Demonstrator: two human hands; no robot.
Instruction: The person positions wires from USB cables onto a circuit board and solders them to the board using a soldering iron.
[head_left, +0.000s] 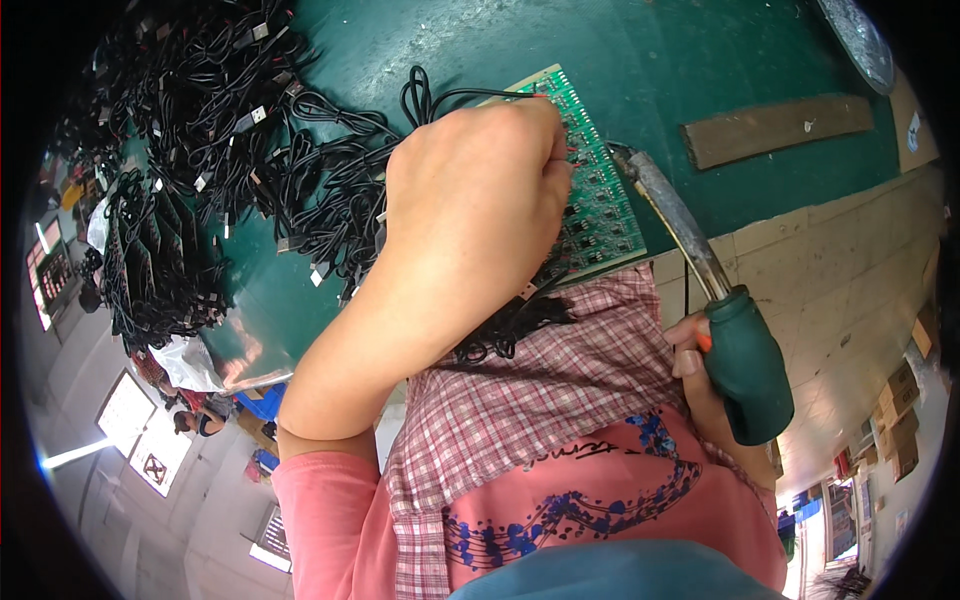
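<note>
My left hand (490, 165) is closed over the left part of a green circuit board (603, 205), its fingers curled down and mostly hidden. What they pinch does not show. Black cables run beside and under this hand, and one black cable (470, 93) ends in a reddish tip at the board's far edge. In my right hand (693, 360) is a soldering iron (750, 360) with a dark green handle. The iron's metal shaft slants up and left, and its bent tip is just right of the board, apart from it.
A large heap of black USB cables (230, 110) covers the left of the green table (640, 45). A flat grey-brown bar (780, 130) lies at the right. More cables (515, 325) hang at the table's near edge, over a checked apron (540, 390). Cardboard boxes (897, 405) stand beyond on the right.
</note>
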